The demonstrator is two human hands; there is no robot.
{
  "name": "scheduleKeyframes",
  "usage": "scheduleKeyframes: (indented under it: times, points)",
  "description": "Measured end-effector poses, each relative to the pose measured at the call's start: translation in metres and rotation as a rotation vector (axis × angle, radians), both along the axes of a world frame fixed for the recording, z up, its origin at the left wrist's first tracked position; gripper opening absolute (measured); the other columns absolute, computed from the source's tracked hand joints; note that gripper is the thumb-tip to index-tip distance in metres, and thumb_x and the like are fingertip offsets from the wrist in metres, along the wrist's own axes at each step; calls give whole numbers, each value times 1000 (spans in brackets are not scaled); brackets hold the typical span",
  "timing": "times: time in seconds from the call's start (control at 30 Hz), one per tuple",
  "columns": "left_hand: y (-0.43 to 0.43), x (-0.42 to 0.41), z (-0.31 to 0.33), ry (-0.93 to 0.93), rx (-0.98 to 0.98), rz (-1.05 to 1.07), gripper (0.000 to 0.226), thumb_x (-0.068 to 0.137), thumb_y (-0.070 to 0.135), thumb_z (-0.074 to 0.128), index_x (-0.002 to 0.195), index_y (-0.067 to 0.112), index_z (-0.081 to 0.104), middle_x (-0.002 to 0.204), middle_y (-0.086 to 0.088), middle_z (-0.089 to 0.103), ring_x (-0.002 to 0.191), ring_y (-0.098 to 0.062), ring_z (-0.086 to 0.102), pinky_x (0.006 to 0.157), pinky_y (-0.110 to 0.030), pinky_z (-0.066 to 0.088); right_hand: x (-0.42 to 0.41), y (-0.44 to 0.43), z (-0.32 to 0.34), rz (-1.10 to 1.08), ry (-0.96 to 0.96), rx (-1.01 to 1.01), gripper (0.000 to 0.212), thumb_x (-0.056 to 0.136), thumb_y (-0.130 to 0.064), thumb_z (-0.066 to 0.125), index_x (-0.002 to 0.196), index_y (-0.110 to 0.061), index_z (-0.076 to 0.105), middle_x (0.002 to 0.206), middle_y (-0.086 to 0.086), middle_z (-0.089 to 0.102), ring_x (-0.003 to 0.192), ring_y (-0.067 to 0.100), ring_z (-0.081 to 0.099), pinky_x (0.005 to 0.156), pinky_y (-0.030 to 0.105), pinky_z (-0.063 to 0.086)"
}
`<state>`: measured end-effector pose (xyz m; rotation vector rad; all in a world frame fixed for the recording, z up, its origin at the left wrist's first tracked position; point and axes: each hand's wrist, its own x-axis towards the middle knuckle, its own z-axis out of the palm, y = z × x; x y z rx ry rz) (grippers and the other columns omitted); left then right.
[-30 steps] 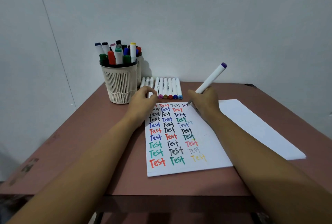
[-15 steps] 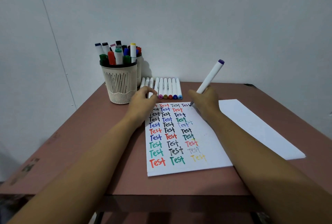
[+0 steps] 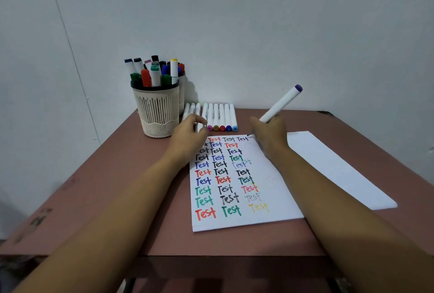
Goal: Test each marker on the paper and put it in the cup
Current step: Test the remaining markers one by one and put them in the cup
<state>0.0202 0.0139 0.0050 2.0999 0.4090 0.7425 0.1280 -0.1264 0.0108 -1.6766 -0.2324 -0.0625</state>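
My right hand (image 3: 270,132) grips the marker (image 3: 280,104), purple end up. Its tip touches the paper (image 3: 277,189) at the far edge, just right of the last "Test" in the top row. My left hand (image 3: 187,137) rests curled on the paper's far left corner. I cannot tell whether it holds a cap or nothing.

There is little room left up there, so a long stroke could run off onto the surface (image 3: 117,187). The heel of my writing hand lies over the sheet and might smear wet ink. The cup (image 3: 157,114) already looks crowded, so pushing this one in carelessly could jam it or rock the cup. My left hand is also just beside the row of markers (image 3: 220,116), and a nudge could send them rolling.
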Motion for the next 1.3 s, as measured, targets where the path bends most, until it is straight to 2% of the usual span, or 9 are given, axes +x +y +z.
scheduleKeyframes:
  times: [0.17,0.33,0.47,0.57,0.73,0.93,1.03,1.2,1.3]
  points:
    - [-3,-3,3,-74,-40,-7,42,87,18,63,121,17,39,83,6,52,73,-5,51,63,-18,42,1,-4,6,62,66,176,5,84,-2,54,85,-7,52,55,1,55,51,13,43,45,23,35]
    - [-6,-5,4,-147,-53,-22,26,82,18,69,103,14,55,90,5,57,86,-9,56,75,-20,48,-10,-8,19,176,75,313,14,88,-9,62,75,-10,57,65,5,57,54,12,49,52,24,41]
    - [-11,-9,4,-110,-19,-145,18,85,20,66,102,21,61,92,4,65,88,-10,62,81,-26,51,-25,-13,33,327,114,441,19,89,1,51,72,-6,53,74,15,53,56,13,46,46,19,42]
    - [-14,-14,4,-88,7,-209,21,85,22,66,105,27,62,88,13,62,83,2,60,76,-15,48,-36,-18,37,403,97,392,22,89,5,47,71,-4,55,59,6,56,54,12,49,46,18,44]
    - [-17,-13,4,-96,-53,-237,16,82,17,69,95,19,60,88,6,66,85,-11,64,75,-22,52,-44,-27,22,463,84,333,20,91,1,50,74,-6,57,70,11,57,60,13,52,51,20,45]
    - [-18,-13,3,-86,-63,-284,10,82,15,69,89,21,63,87,2,70,80,-12,66,76,-28,53,-49,-24,15,507,81,387,22,92,1,49,73,-8,55,60,3,63,58,12,50,50,19,43]
    - [-19,-13,2,-104,-65,-319,9,83,16,68,90,20,65,88,2,70,80,-12,65,76,-32,53,-50,-24,16,539,85,381,21,92,0,49,74,-8,55,67,10,66,58,12,51,51,19,43]
    - [-21,-16,3,-125,7,-365,19,85,21,65,103,16,67,93,4,71,83,-9,66,78,-25,53,-49,-24,10,587,99,259,18,93,-5,54,77,-11,59,68,3,54,61,11,47,53,22,37]
    - [-22,-19,4,-95,47,-368,20,88,24,62,105,15,65,81,7,68,70,-4,62,71,-23,50,-47,-25,8,611,93,205,14,92,-12,59,79,-15,61,65,2,44,57,10,40,52,22,30]
